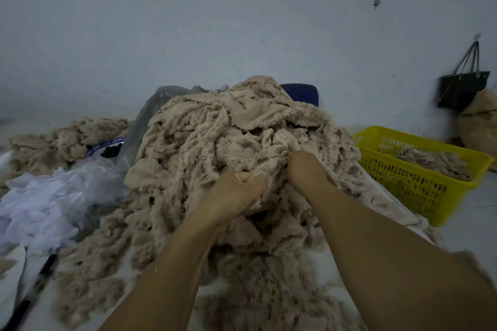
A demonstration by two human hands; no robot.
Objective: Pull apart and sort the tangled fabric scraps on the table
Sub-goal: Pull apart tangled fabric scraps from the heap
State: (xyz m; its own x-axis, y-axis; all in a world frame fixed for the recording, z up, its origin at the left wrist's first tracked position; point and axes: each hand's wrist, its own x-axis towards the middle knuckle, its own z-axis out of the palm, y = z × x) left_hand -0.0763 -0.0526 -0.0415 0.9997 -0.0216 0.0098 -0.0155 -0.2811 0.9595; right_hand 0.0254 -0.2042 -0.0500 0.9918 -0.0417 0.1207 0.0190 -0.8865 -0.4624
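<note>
Pile: We found a big tangled pile [228, 129] of beige scraps at the middle of the table [473, 226], rising well above the hands and trailing down toward the near edge.
Left hand: The left hand [236, 191] was clenched into a fist on a bunch of scraps low on the near face of the pile, with the thumb folded over the top.
Right hand: The right hand [304, 169] sat just beside the left, a little higher. Its fingers were curled into the pile around a smooth fold of cloth, and the fingertips were hidden.
Basket: A yellow basket [419, 191] stood on the table just to the right of the pile, and it held a thin layer of beige scraps.
Second heap: A lower beige heap [67, 137] lay at the back left, apart from the pile.
White cloth: We noted a crumpled white cloth [48, 201] left of the pile.
Plastic: A grey plastic bag [150, 115] lay behind the pile's left shoulder.
Wall: A dark bag [460, 88] hung on the wall at the far right, above a tan sack [481, 121].
</note>
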